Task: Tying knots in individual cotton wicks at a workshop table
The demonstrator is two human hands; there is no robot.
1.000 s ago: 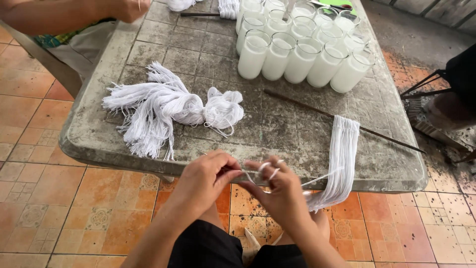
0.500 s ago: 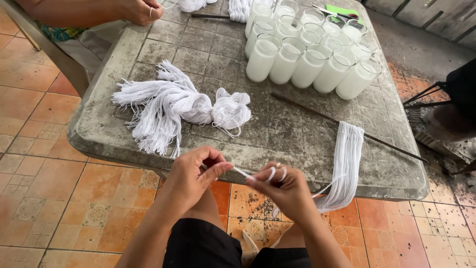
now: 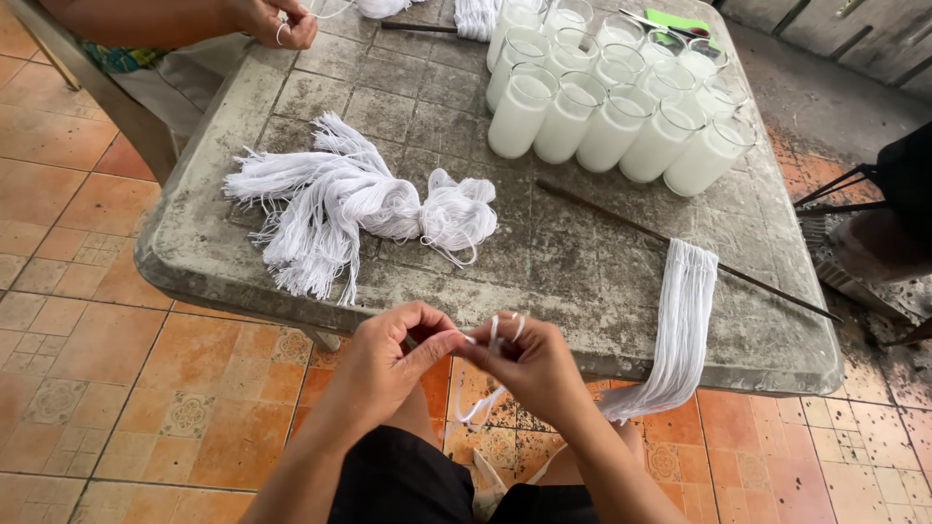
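Note:
My left hand (image 3: 388,364) and my right hand (image 3: 529,364) meet just in front of the table's near edge, both pinching a thin white string (image 3: 490,335) that loops between the fingertips and trails down toward my lap. To the right, a flat hank of white strings (image 3: 684,320) hangs over the table edge from a thin dark rod (image 3: 621,223). A big tied bundle of white string (image 3: 340,209) lies on the grey table (image 3: 544,262) ahead of my left hand.
Several glass jars filled with white wax (image 3: 612,107) stand grouped at the back right. Another person's hand (image 3: 267,19) works at the far left corner by more white string (image 3: 476,15). Orange tiled floor (image 3: 116,388) lies below.
The view has shifted closer and lower. My hands have come together, and the string is now looped over my right fingertips.

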